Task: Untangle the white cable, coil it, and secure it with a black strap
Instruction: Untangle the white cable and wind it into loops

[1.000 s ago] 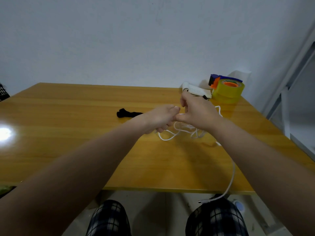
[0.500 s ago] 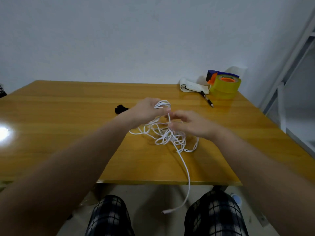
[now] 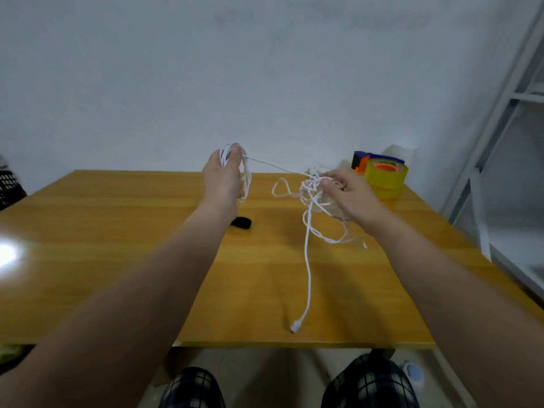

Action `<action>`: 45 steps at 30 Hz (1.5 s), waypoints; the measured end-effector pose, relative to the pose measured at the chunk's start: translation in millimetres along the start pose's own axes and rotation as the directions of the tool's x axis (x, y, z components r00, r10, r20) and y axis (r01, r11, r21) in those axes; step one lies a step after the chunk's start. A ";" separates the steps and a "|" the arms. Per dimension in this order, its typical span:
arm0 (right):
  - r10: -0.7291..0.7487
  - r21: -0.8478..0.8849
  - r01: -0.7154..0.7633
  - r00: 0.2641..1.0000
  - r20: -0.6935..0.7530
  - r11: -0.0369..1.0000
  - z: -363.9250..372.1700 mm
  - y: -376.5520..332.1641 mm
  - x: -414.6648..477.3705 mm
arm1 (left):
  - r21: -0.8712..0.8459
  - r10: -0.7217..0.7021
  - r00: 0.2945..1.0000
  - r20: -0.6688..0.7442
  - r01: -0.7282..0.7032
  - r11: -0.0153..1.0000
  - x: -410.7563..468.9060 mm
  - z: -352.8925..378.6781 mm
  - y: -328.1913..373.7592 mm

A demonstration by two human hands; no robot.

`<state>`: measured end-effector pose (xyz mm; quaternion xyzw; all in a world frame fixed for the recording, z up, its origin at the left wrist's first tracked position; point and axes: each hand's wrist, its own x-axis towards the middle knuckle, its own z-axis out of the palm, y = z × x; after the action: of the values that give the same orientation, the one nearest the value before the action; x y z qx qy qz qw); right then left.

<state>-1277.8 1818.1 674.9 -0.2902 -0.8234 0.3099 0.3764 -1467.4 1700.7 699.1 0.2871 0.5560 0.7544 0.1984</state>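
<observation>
**Over the Table: Cable Half Wound, Half Knotted**

At the left, the left hand (image 3: 224,175) is raised above the table (image 3: 117,231), its fingers closed around several loops of the cable (image 3: 307,254); from there one taut strand runs across to the right hand (image 3: 343,188), which pinches a knotted clump of the same cable; below that clump loose loops sag to the wood, and one long tail trails toward the near edge, ending in a small plug (image 3: 295,325). The strap (image 3: 241,222) lies flat on the table just beyond the left forearm, untouched.

The risk, as I judge it: pulling the taut strand harder could cinch the knot rather than free it; the neat loops could slip off the left fingers; the dragging plug might snag in the slack loops.

The cable is thin, white, smooth and limp; the strap is dark, short and soft-looking; the table is glossy yellow wood with a bright glare at far left; at far right stands a translucent yellow tape roll (image 3: 384,178).
</observation>
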 end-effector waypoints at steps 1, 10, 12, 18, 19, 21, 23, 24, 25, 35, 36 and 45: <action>0.059 0.050 -0.055 0.994 -0.091 0.997 -4.6 2.4 3.2 | -0.016 -0.004 0.999 -0.041 0.004 1.000 2.9 -1.2 0.6; 0.516 0.071 -0.532 0.768 -0.378 0.844 -6.8 40.6 -5.8 | -0.191 -0.136 0.899 -0.416 0.060 0.980 4.0 -5.4 -16.4; 0.558 -0.013 -0.594 0.762 -0.329 0.804 -4.4 48.9 -9.2 | -0.157 -0.138 0.938 -0.317 0.091 0.983 2.4 -5.4 -22.2; 0.183 -0.100 -0.192 0.979 -0.096 0.976 8.2 14.8 -5.9 | -0.055 -0.241 0.929 0.279 0.266 0.962 -10.8 6.4 -22.1; 0.138 0.053 -0.140 0.989 0.047 0.989 12.4 0.1 -11.6 | -0.037 -0.266 0.907 0.327 0.293 0.955 -13.3 9.4 -21.2; 0.116 0.107 -0.165 0.925 0.361 0.980 19.3 -18.6 -23.7 | -0.023 -0.298 0.874 0.385 0.331 0.943 -17.5 14.2 -20.3; 0.136 0.088 -0.201 0.867 0.479 0.976 24.4 -21.0 -30.7 | -0.020 -0.314 0.863 0.396 0.350 0.937 -19.3 13.7 -20.7; 0.146 0.118 -0.226 0.869 0.472 0.967 25.9 -20.4 -32.9 | -0.015 -0.320 0.859 0.400 0.355 0.935 -19.7 12.1 -21.6; 0.159 0.160 -0.252 0.882 0.443 0.954 28.3 -19.0 -32.8 | -0.011 -0.323 0.853 0.410 0.359 0.933 -20.0 10.6 -22.9; 0.099 0.338 -0.169 0.972 0.213 0.926 41.2 -23.0 -26.3 | 0.156 -0.539 0.659 0.525 0.548 0.822 -21.8 7.7 -17.9; 0.096 0.335 -0.164 0.973 0.212 0.928 39.6 -23.7 -26.9 | 0.195 -0.549 0.663 0.510 0.532 0.824 -20.9 6.1 -18.0; 0.123 0.300 -0.107 0.992 -0.033 0.948 36.2 -34.7 -18.9 | 0.380 -0.425 0.785 0.450 0.263 0.887 -34.6 17.0 -23.0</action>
<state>-1304.9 1771.9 672.9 -0.2856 -0.7394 0.4441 0.4178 -1430.6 1698.6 673.5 0.3994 0.6309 0.5060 0.4317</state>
